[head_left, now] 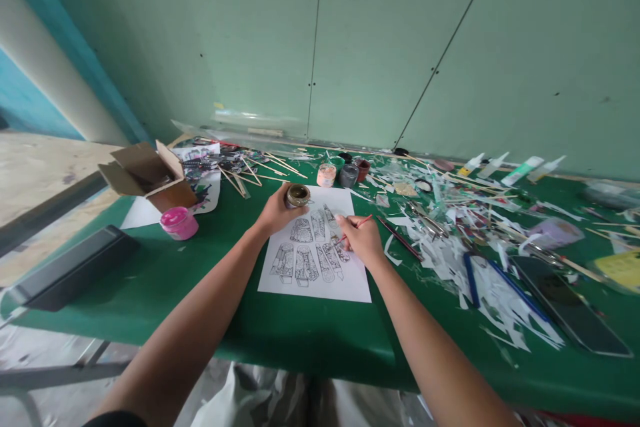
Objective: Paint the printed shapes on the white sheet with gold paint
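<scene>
**A:** Surface and surroundings?

**B:** A green table [200,293] set against a pale green panelled wall [250,47]. At the left edge lies a dark flat tray [70,267]. Behind it, towards the back left corner, is an open cardboard box [150,177], with a pink paint pot [179,222] just in front of it.

**A:** Left hand?

**B:** The left hand [275,212] rests at the top left corner of a white sheet [320,280]. Its fingers are curled round a small open jar [298,195] of dark paint and grip it by the side.

**A:** The sheet?

**B:** It lies flat at mid-table, near the front edge, and is printed with line drawings of garments in two rows.

**A:** Right hand?

**B:** The right hand [363,239] rests on the sheet's right side. Its fingers are pinched shut on a thin red-handled brush [356,227], whose tip points down-left onto a drawing in the upper row.

**A:** Beyond that?

**B:** Several paint pots [345,172] are grouped behind the sheet. To the right, paper scraps [470,227] and sticks lie thick across the table. White tubes [505,167] line the back edge, and a dark phone [570,303] lies near the front right.
</scene>
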The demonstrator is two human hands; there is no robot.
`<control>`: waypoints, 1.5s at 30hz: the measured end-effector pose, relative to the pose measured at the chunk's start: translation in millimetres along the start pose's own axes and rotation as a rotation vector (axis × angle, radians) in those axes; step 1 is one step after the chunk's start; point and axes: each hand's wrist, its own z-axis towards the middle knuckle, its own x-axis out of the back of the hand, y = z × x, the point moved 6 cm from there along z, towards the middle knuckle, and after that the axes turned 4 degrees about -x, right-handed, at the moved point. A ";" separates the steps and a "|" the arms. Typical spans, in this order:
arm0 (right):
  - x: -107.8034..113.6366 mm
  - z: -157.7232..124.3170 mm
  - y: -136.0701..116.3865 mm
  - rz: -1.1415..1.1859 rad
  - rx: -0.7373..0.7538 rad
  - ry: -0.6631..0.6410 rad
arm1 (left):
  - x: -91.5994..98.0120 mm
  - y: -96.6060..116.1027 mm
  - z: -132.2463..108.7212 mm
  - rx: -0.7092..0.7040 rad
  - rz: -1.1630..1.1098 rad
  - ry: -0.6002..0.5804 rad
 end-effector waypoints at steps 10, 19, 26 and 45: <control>16.8 5.4 1.4 0.166 0.024 0.168 | 0.0 -1.0 0.1 0.011 -0.003 -0.003; 39.0 11.9 -1.1 0.814 -0.069 0.096 | 1.4 5.8 0.1 -0.027 -0.044 0.009; 65.5 9.8 2.9 1.137 -0.070 0.208 | 4.3 10.6 -0.1 -0.040 -0.056 0.059; 98.4 4.1 8.8 0.671 -0.054 0.734 | 2.0 10.9 0.2 -0.095 -0.066 0.026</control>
